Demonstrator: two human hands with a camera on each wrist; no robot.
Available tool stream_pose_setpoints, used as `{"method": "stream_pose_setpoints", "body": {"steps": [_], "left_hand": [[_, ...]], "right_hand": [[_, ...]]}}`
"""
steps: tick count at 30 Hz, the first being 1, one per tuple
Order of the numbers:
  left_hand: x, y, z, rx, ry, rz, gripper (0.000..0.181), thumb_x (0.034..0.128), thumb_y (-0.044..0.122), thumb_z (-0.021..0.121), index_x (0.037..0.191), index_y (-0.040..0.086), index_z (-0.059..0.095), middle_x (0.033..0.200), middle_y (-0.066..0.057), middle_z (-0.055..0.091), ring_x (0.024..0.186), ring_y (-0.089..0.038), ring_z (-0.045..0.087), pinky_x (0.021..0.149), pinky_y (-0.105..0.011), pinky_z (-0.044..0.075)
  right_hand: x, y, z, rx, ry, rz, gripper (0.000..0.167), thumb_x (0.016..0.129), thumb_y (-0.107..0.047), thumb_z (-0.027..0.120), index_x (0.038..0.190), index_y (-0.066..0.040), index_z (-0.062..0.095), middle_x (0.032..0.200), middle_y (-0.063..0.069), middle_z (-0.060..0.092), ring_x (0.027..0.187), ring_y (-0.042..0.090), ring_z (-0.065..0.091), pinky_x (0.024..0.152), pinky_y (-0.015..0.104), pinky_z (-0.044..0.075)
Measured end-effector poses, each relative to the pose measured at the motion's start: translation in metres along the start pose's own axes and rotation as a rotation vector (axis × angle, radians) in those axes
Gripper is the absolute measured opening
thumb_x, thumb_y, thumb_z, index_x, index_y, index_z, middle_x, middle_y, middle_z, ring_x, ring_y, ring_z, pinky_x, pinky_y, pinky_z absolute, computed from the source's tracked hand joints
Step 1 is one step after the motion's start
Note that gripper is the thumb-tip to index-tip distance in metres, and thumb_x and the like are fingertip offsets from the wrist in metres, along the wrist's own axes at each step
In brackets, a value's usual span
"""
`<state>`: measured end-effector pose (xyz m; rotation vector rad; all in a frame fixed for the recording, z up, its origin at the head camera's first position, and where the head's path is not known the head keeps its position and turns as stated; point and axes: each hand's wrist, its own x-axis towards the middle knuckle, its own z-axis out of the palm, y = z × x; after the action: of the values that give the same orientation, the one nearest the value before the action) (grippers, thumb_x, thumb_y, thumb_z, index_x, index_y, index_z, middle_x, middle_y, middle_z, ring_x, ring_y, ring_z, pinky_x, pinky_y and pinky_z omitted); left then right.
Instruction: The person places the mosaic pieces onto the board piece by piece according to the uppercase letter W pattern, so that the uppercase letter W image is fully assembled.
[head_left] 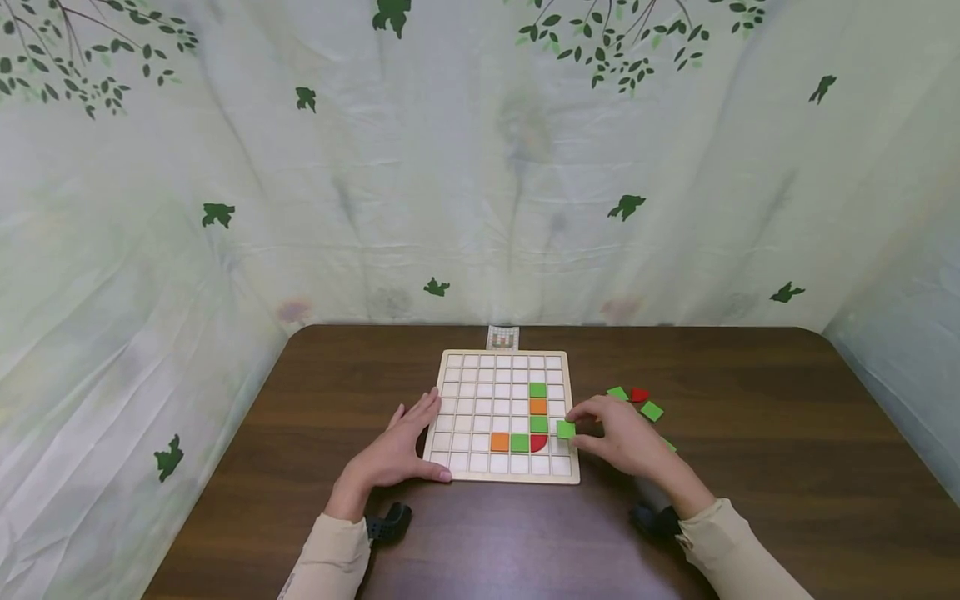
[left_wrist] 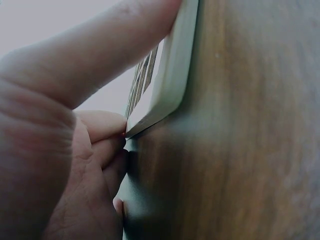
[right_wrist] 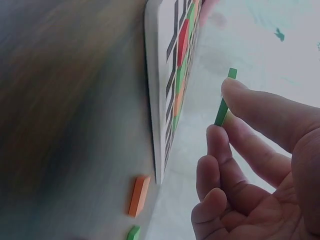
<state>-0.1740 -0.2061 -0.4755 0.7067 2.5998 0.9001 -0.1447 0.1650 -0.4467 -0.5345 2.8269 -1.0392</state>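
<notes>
A white gridded board (head_left: 480,477) with a pale wooden rim lies on the table. My left hand (head_left: 393,450) rests against its left side, thumb at the near corner and fingers spread along the edge; the left wrist view shows that thumb (left_wrist: 115,50) touching the rim. My right hand (head_left: 626,433) pinches a green square tile (head_left: 566,430) between thumb and fingertips, over the board's right column. The tile (right_wrist: 220,115) appears edge-on, apart from the board (right_wrist: 156,90). On the grid, green and orange squares form an L with a red rounded tile (head_left: 538,442) at its corner.
Right of the board lie loose tiles: a green one (head_left: 617,392), a red one (head_left: 639,395) and another green one (head_left: 652,411), others partly hidden by my hand. An orange tile (right_wrist: 139,196) lies beside the board. A small patterned card (head_left: 502,337) touches its far edge.
</notes>
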Motion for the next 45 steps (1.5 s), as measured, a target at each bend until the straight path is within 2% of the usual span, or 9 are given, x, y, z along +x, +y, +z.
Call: {"method": "stream_pose_setpoints", "body": {"steps": [7, 11, 18, 25, 35, 45], "left_hand": [[-0.001, -0.001, -0.001, 0.003, 0.004, -0.002, 0.121, 0.0735, 0.051, 0.087, 0.158, -0.003, 0.019, 0.167, -0.016, 0.011, 0.154, -0.033, 0.008, 0.121, -0.058, 0.0], [-0.001, -0.001, -0.001, -0.003, 0.007, 0.006, 0.121, 0.0734, 0.05, 0.087, 0.158, -0.004, 0.019, 0.167, -0.017, 0.012, 0.154, -0.034, 0.009, 0.12, -0.059, 0.0], [0.0, 0.0, 0.0, -0.002, 0.005, 0.008, 0.121, 0.0732, 0.05, 0.087, 0.158, -0.004, 0.019, 0.167, -0.018, 0.012, 0.153, -0.035, 0.009, 0.12, -0.059, 0.0], [0.0, -0.001, 0.0, 0.001, 0.0, 0.001, 0.122, 0.0736, 0.052, 0.086, 0.158, -0.003, 0.019, 0.167, -0.017, 0.012, 0.154, -0.034, 0.009, 0.121, -0.058, 0.0], [0.0, 0.0, -0.001, -0.001, -0.001, 0.005, 0.121, 0.074, 0.051, 0.086, 0.158, -0.003, 0.018, 0.167, -0.016, 0.011, 0.154, -0.034, 0.008, 0.121, -0.058, 0.0], [-0.001, -0.001, 0.0, -0.002, 0.003, 0.009, 0.121, 0.0736, 0.05, 0.087, 0.158, -0.004, 0.019, 0.167, -0.017, 0.012, 0.153, -0.035, 0.009, 0.12, -0.059, 0.0]], "right_hand": [[0.009, -0.011, 0.008, -0.043, 0.001, -0.029, 0.024, 0.084, -0.015, 0.083, 0.106, -0.012, 0.075, 0.101, -0.003, 0.069, 0.093, 0.021, 0.059, 0.08, 0.038, 0.052], [0.014, -0.016, 0.012, -0.041, 0.003, -0.041, 0.022, 0.085, -0.015, 0.082, 0.105, -0.012, 0.076, 0.1, -0.004, 0.069, 0.092, 0.02, 0.059, 0.081, 0.038, 0.051], [0.024, -0.023, 0.019, -0.024, 0.002, 0.0, 0.021, 0.084, -0.016, 0.082, 0.104, -0.011, 0.077, 0.097, -0.002, 0.07, 0.095, 0.02, 0.06, 0.083, 0.039, 0.052], [0.031, -0.026, 0.024, -0.009, 0.017, -0.036, 0.019, 0.085, -0.017, 0.081, 0.103, -0.015, 0.078, 0.098, -0.008, 0.07, 0.094, 0.019, 0.062, 0.083, 0.038, 0.052], [0.044, -0.032, 0.035, -0.026, 0.012, -0.068, 0.019, 0.083, -0.016, 0.083, 0.101, -0.012, 0.078, 0.094, -0.004, 0.07, 0.09, 0.017, 0.064, 0.08, 0.036, 0.053], [0.05, -0.037, 0.043, -0.024, -0.026, -0.051, 0.022, 0.087, -0.019, 0.08, 0.107, -0.012, 0.078, 0.099, -0.003, 0.071, 0.093, 0.018, 0.061, 0.082, 0.037, 0.053]]}}
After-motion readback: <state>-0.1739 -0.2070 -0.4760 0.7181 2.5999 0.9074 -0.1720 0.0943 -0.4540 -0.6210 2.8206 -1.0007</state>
